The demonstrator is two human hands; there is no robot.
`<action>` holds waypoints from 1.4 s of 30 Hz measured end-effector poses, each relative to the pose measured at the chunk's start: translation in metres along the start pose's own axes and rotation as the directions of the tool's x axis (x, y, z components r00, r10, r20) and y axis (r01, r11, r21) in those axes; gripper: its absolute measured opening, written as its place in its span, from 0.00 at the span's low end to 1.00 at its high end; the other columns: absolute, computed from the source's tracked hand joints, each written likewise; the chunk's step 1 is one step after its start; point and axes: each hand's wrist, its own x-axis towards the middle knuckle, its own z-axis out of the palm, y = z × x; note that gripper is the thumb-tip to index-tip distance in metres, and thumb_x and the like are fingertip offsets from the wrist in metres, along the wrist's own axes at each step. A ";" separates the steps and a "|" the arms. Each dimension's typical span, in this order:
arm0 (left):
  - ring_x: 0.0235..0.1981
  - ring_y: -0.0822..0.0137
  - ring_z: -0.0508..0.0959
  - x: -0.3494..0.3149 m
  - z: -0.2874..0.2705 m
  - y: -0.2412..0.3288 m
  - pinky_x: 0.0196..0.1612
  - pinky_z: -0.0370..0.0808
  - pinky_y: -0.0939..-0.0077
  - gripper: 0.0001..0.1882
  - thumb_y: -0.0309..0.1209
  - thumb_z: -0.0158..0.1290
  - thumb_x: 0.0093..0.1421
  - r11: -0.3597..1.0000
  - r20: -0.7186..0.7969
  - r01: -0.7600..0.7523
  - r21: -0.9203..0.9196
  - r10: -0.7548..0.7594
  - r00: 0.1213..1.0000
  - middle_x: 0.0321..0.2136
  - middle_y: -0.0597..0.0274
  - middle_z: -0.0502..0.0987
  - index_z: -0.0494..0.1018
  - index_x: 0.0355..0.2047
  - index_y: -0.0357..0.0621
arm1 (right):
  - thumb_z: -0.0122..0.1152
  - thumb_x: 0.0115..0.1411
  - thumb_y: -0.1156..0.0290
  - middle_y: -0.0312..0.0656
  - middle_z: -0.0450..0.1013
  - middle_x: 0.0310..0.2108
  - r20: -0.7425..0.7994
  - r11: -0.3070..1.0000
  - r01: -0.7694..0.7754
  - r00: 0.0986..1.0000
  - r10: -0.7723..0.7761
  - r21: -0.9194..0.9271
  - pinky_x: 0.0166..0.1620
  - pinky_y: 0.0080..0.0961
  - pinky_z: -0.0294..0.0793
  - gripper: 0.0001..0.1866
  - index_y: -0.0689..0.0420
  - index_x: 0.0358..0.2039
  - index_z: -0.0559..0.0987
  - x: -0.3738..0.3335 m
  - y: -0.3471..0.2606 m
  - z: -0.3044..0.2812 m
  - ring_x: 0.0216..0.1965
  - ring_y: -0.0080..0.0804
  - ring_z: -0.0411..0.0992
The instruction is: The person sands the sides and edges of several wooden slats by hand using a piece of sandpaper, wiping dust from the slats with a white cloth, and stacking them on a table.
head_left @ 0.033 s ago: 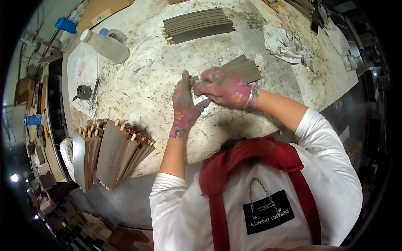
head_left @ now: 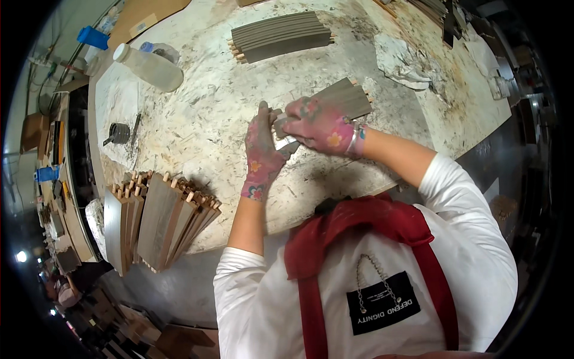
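Both my hands wear pink floral gloves with greyed fingers. A few grey-brown wooden slats (head_left: pixel 347 99), with small pegs at their far right end, lie slanted on the worktable. My right hand (head_left: pixel 318 125) covers their near left end, its fingers curled around it. Close beside that end is my left hand (head_left: pixel 264 143), fingers pointing up and thumb held apart toward the right. A small bright patch shows between the two hands; I cannot tell what it is. Whether my left fingertips touch the slats is hidden.
A neat stack of pegged slats (head_left: pixel 281 37) lies at the far side. More pegged slats (head_left: pixel 158 221) stand bundled at the table's near left corner. A cloudy bottle (head_left: pixel 149 69), a black coil (head_left: pixel 119 133) and a crumpled white sheet (head_left: pixel 403 66) also sit on the stained worktable (head_left: pixel 203 131).
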 end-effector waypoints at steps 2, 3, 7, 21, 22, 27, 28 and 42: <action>0.54 0.61 0.74 0.001 0.000 0.004 0.57 0.71 0.67 0.38 0.34 0.66 0.52 1.000 0.025 -0.011 -0.004 0.012 1.000 0.53 0.55 0.72 0.63 0.61 0.39 | 0.61 0.57 0.67 0.45 0.72 0.42 -0.062 0.998 0.034 0.997 -0.037 -0.049 0.44 0.39 0.74 0.12 0.51 0.43 0.80 -0.006 0.020 0.007 0.44 0.45 0.73; 0.54 0.62 0.73 0.000 0.000 0.002 0.57 0.71 0.67 0.38 0.33 0.67 0.52 0.999 0.018 -0.001 -0.040 0.001 1.000 0.52 0.55 0.72 0.63 0.61 0.38 | 0.61 0.58 0.67 0.45 0.71 0.44 -0.075 0.998 -0.038 0.997 0.034 -0.041 0.45 0.38 0.74 0.13 0.52 0.44 0.79 -0.006 0.026 0.008 0.44 0.44 0.73; 0.53 0.53 0.73 0.003 -0.003 0.012 0.57 0.71 0.63 0.38 0.35 0.68 0.51 0.993 -0.009 -0.104 0.047 0.104 0.995 0.52 0.51 0.72 0.65 0.59 0.38 | 0.62 0.63 0.63 0.42 0.71 0.47 -0.216 0.931 -0.225 0.932 0.292 0.287 0.54 0.30 0.73 0.18 0.57 0.50 0.76 -0.012 0.039 0.000 0.49 0.36 0.72; 0.65 0.47 0.63 -0.041 -0.030 0.048 0.66 0.62 0.53 0.25 0.31 0.58 0.56 0.829 -0.117 -0.026 0.559 0.111 0.987 0.59 0.47 0.69 0.72 0.55 0.41 | 0.63 0.63 0.66 0.40 0.72 0.50 -0.297 0.807 -0.292 0.822 0.487 0.513 0.58 0.26 0.70 0.19 0.60 0.51 0.77 -0.025 0.065 0.030 0.53 0.29 0.71; 0.63 0.49 0.65 -0.031 -0.023 0.053 0.68 0.60 0.53 0.23 0.31 0.57 0.56 0.831 -0.079 -0.121 0.543 0.194 0.978 0.57 0.49 0.70 0.72 0.53 0.41 | 0.64 0.63 0.66 0.40 0.73 0.50 -0.299 0.799 -0.293 0.815 0.496 0.525 0.57 0.26 0.70 0.19 0.60 0.51 0.77 -0.025 0.066 0.029 0.52 0.29 0.71; 0.63 0.51 0.66 0.017 0.030 0.095 0.70 0.53 0.46 0.33 0.44 0.64 0.52 0.769 0.204 -0.328 0.549 0.258 0.944 0.57 0.52 0.70 0.71 0.56 0.42 | 0.66 0.62 0.65 0.41 0.75 0.49 -0.199 0.322 -0.049 0.694 0.692 0.945 0.52 0.23 0.74 0.20 0.61 0.51 0.78 -0.036 0.055 -0.003 0.48 0.28 0.74; 0.63 0.50 0.65 0.022 0.042 0.102 0.70 0.52 0.44 0.36 0.46 0.65 0.51 0.782 0.257 -0.343 0.521 0.239 0.936 0.58 0.51 0.69 0.70 0.57 0.42 | 0.66 0.63 0.65 0.41 0.75 0.49 -0.165 0.202 0.022 0.670 0.724 0.979 0.50 0.23 0.75 0.20 0.61 0.51 0.78 -0.041 0.048 -0.016 0.46 0.27 0.74; 0.57 0.56 0.67 0.046 0.066 0.090 0.61 0.63 0.55 0.39 0.45 0.65 0.52 0.765 0.309 -0.330 0.553 0.179 0.934 0.54 0.58 0.67 0.65 0.64 0.58 | 0.64 0.63 0.66 0.39 0.75 0.48 -0.356 0.476 -0.166 0.467 0.809 0.863 0.50 0.23 0.73 0.21 0.63 0.53 0.77 -0.096 0.050 -0.090 0.47 0.26 0.73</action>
